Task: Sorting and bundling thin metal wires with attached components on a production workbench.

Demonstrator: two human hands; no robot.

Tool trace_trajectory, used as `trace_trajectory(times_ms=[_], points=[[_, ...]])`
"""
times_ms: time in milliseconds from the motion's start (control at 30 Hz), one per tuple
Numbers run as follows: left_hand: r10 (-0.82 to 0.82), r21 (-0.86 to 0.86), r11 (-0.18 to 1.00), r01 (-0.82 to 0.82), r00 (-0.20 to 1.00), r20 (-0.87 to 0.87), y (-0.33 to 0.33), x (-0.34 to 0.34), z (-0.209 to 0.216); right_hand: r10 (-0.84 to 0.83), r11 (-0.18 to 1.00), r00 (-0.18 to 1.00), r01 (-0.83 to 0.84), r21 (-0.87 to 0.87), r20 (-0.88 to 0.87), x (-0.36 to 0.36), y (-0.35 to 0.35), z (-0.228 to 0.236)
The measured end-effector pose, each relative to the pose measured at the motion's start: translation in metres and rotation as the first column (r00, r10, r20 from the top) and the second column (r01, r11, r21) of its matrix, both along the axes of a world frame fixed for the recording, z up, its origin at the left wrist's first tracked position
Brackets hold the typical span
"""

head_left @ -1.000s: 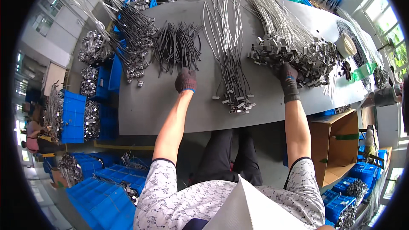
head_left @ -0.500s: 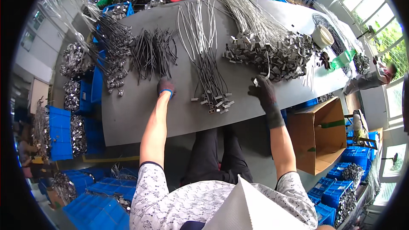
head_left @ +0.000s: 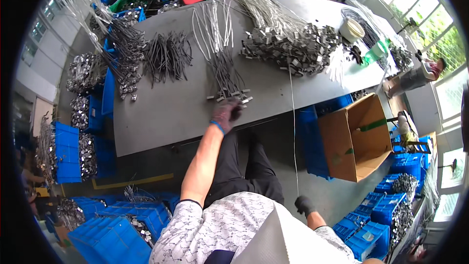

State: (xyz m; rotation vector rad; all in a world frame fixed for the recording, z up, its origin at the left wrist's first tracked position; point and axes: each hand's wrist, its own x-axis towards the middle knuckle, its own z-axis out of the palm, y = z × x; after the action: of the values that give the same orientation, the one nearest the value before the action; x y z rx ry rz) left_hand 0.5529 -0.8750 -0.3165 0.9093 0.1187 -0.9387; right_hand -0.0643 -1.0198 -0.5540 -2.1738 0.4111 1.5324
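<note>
My left hand point(head_left: 226, 114), in a dark glove with a blue cuff, is at the near end of the middle bundle of cables point(head_left: 228, 76). Its fingers are curled beside the small metal end pieces point(head_left: 246, 99), and what they hold, if anything, is hidden. Down by my right side, below the table's level, my right hand point(head_left: 306, 206) in a dark glove is closed on a thin pale wire point(head_left: 294, 132). That wire runs taut from the hand up over the table edge to the large pile of metal-ended cables point(head_left: 303, 51).
A bunch of short black cables point(head_left: 167, 56) lies left on the grey table point(head_left: 161, 117). At the right stand a white bucket point(head_left: 351, 30), a green bottle point(head_left: 375, 53) and an open cardboard box point(head_left: 342, 142). Blue crates point(head_left: 112, 239) surround me; a person point(head_left: 420, 76) is far right.
My left hand has moved right, from the black cables to the middle bundle's end. My right hand has drawn back from the pile to my side, with the wire stretched out behind it.
</note>
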Motion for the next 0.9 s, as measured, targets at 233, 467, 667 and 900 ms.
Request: trace_trajectory(times_ms=[233,467,667,900], points=[[-0.276,0.278,0.924,0.262,0.961,0.012,-0.109,-0.098,-0.155,-0.601,0.683,0.541,0.730,0.027,0.589,-0.002,0.134,0.134],[0.041,0.146,0.985,-0.093,0.945,0.325,-0.145,-0.138,-0.030,-0.559,0.823,0.827,0.562,-0.089,0.057,-0.081,0.162,0.069],[0.411,-0.118,0.900,-0.419,0.730,0.547,-0.124,-0.004,0.038,-0.491,0.821,0.840,0.535,-0.199,0.231,-0.070,0.126,0.074],[0.015,0.233,0.960,-0.156,0.859,0.512,-0.083,-0.001,0.026,-0.557,0.790,0.804,0.590,-0.165,0.208,-0.055,0.110,0.049]])
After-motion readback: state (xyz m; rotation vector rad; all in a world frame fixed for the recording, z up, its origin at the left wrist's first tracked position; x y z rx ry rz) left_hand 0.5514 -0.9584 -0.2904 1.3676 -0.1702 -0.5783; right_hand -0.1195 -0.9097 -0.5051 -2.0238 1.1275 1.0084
